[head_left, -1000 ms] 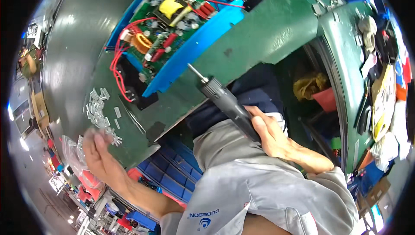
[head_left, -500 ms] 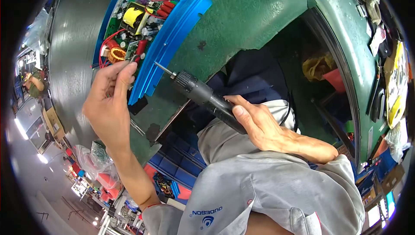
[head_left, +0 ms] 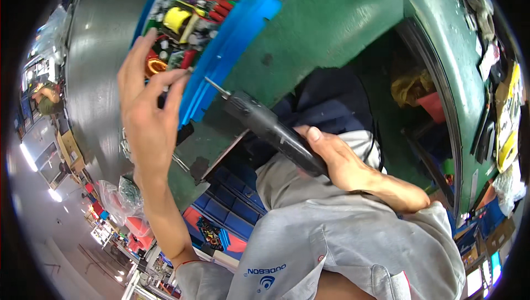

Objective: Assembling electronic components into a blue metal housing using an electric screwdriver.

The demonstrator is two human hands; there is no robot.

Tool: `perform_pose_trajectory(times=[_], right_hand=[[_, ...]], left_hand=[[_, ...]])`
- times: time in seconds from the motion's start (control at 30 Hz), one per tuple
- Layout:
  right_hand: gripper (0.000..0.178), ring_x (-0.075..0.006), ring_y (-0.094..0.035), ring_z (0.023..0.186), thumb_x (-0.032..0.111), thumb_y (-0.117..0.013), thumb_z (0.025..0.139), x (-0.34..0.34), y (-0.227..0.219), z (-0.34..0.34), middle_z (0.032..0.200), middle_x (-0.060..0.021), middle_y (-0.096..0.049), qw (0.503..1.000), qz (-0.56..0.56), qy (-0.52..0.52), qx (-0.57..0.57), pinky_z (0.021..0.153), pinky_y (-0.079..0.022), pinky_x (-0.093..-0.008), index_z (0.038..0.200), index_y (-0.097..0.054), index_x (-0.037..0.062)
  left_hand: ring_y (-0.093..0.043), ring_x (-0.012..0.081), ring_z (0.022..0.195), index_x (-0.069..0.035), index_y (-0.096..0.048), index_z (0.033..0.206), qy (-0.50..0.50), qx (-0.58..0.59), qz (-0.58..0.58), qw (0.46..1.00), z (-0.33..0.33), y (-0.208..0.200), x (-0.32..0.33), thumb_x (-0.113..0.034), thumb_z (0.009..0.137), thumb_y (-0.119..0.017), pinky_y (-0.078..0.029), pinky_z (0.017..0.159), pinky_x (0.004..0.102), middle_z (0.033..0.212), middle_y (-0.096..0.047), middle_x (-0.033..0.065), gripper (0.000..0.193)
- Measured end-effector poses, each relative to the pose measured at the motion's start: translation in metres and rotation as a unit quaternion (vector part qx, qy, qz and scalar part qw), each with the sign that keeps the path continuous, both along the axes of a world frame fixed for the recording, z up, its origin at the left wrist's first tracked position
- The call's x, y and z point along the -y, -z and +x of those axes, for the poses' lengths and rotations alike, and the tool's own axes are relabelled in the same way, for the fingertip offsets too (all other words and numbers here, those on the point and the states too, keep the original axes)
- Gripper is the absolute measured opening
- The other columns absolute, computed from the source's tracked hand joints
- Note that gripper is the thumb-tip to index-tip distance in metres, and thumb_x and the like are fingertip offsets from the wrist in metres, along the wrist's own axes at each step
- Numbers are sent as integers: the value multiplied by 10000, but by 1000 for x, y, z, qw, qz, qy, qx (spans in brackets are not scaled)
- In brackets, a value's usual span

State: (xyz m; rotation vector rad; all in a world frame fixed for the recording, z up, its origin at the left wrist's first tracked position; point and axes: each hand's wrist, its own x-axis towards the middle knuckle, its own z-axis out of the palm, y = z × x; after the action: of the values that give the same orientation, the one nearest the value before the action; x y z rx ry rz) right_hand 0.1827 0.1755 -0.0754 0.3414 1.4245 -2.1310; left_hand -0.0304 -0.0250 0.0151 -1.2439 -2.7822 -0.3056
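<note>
Currently, state of the work position as seen from the head view:

Left hand (head_left: 148,117): raised in front of the circuit board, palm toward the camera; thumb and forefinger are pinched narrow at their tips, just at the board's lower right edge. Whether a small part sits in the pinch cannot be told; it is too small to see.

Right hand (head_left: 337,164): closed around the rear of the electric screwdriver, thumb laid along the top of the barrel.

Electric screwdriver (head_left: 273,131): black barrel, tilted, with the thin metal bit pointing up and left; the bit tip lies near the left fingertips and the blue housing, apart from both.

Circuit board (head_left: 179,29): green, carrying a yellow-wrapped transformer, a copper-wound ring coil and red wires; it sits inside the blue housing at the upper left, partly covered by the left hand.

Blue housing (head_left: 232,40): open tray-like shell, lying on the green workbench, tilted in view.

Green workbench (head_left: 331,29): worn green top, running across the upper middle; its near edge stands above the lap.

Grey metal sheet (head_left: 99,62): lies left of the housing, behind the left hand.

Grey shirt (head_left: 342,245): fills the lower middle.

Blue bins (head_left: 221,211): stand below the bench edge, near the left forearm.
</note>
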Motion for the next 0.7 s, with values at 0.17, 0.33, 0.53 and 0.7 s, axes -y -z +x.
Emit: perform_pose_trajectory(times=[0.17,0.33,0.53,0.7], right_hand=[[840,-108,-607,640,698,-217,1030,-2,1,4,762,-61,-667,976,-176,-24,125,587,-467,-247,1348,-580,11],[899,-198,-584,574,703,-217,1021,-4,-1,5,700,-122,-631,949,-258,-5,180,532,-479,-313,1363,-539,-63],[876,-193,-524,530,696,-217,1024,-5,3,9,617,-113,-590,904,-376,5,204,495,-401,-310,1342,-537,-55],[884,-188,-509,530,699,-182,1024,-5,8,10,629,-114,-579,883,-430,5,190,524,-398,-297,1409,-499,-31]], left_hand=[[-510,361,1344,-21,-698,906,-12,37,23,999,3,5,7,-26,801,-759,-354,1168,498,1434,-558,156,122],[-481,345,1389,-29,-733,916,-32,119,79,989,7,5,7,-11,807,-754,-386,1137,453,1484,-536,127,112],[-518,364,1329,-44,-718,928,-46,120,132,983,7,10,8,-47,811,-775,-424,1103,454,1473,-550,101,130],[-505,344,1353,-46,-717,933,-38,139,131,981,2,10,11,-52,829,-755,-398,1131,470,1484,-538,108,111]])
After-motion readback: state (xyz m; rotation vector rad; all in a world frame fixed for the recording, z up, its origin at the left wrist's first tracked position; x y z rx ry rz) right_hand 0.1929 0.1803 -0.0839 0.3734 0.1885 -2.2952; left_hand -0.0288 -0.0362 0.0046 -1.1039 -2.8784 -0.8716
